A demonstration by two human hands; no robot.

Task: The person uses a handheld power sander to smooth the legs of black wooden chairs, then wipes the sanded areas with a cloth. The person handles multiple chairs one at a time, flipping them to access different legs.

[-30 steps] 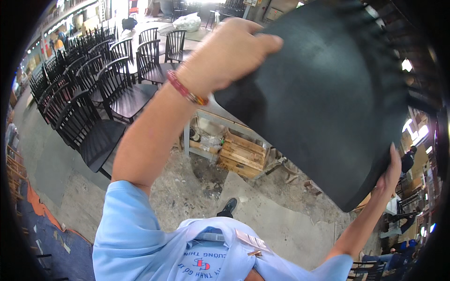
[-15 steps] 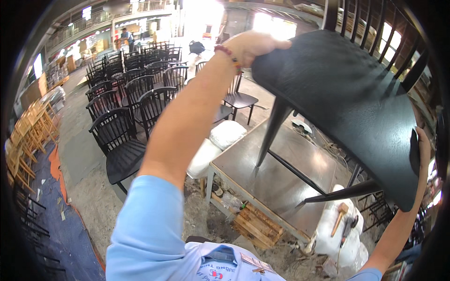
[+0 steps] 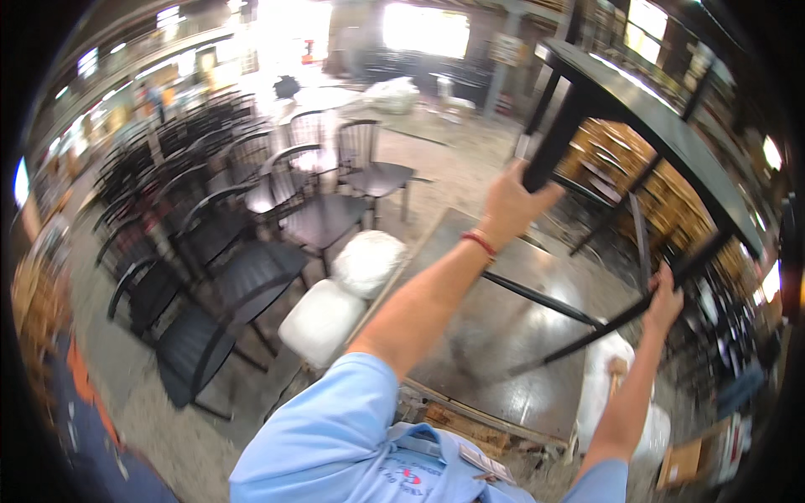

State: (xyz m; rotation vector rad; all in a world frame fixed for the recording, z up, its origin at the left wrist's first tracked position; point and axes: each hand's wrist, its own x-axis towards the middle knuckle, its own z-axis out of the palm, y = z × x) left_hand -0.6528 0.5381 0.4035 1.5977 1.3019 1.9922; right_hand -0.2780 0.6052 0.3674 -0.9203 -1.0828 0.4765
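Above grey metal table (image 3: 503,335), both hands grip black chair (image 3: 646,117) legs.

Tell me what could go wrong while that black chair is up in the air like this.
The black chair is held tilted above the metal worktable, left hand on a front leg, right hand on another leg; a slip could drop it onto the tabletop. Its free legs swing close to the stacked wooden frames. White sacks and rows of black chairs crowd the floor, a likely trip hazard.
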